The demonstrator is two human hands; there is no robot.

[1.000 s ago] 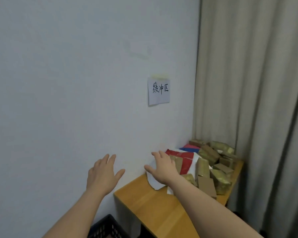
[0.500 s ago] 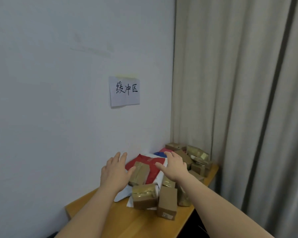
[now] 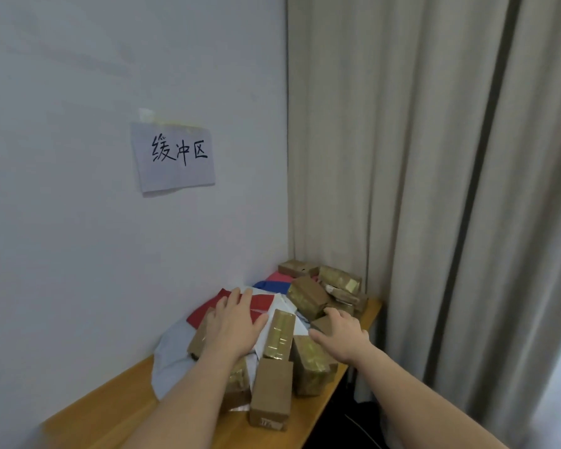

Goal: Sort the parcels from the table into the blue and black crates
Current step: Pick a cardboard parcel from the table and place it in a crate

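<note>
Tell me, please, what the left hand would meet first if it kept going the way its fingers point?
Probably the red parcel: the left hand points away along the pile, fingertips already over its edge. Whether they touch it is unclear.

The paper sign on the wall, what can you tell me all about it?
The white rectangular paper sign hangs flat on the pale wall, slightly crooked, above the parcels. Black handwritten Chinese characters read 缓冲区. A strip of yellowish tape holds its top edge; its bottom edge lifts slightly, casting a shadow. Neither hand touches it.
</note>
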